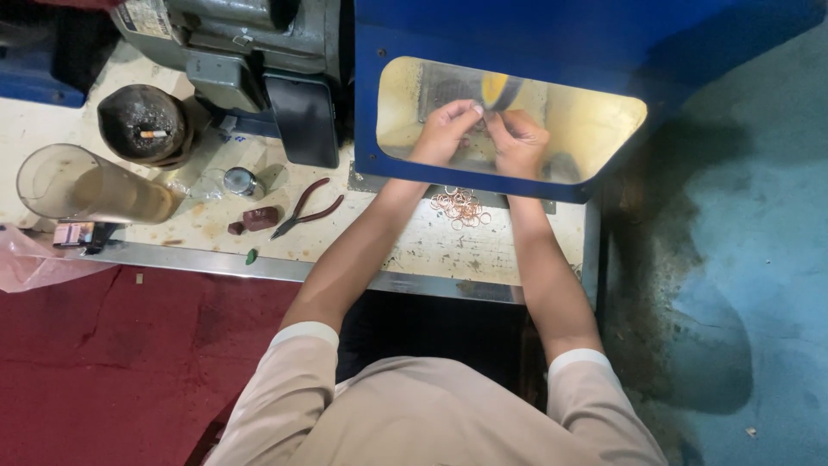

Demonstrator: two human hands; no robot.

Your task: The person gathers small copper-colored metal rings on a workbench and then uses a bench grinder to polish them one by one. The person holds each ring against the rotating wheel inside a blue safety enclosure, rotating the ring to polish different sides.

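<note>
Both my hands reach through the lit opening of a blue machine hood [517,34]. My left hand [444,129] and my right hand [517,142] are pinched together just below a spinning yellowish wheel [496,89]. They seem to grip a small item against the wheel; it is too small to make out. A pile of several thin copper-coloured rings [461,207] lies on the bench just in front of the opening, between my forearms.
Red-handled pliers [306,209] lie left of the rings. Farther left are a small dark red block [259,217], a round metal cap [239,180], a dark ashtray with a cigarette [144,127], a tall clear cup [86,188] and a grey motor [250,43].
</note>
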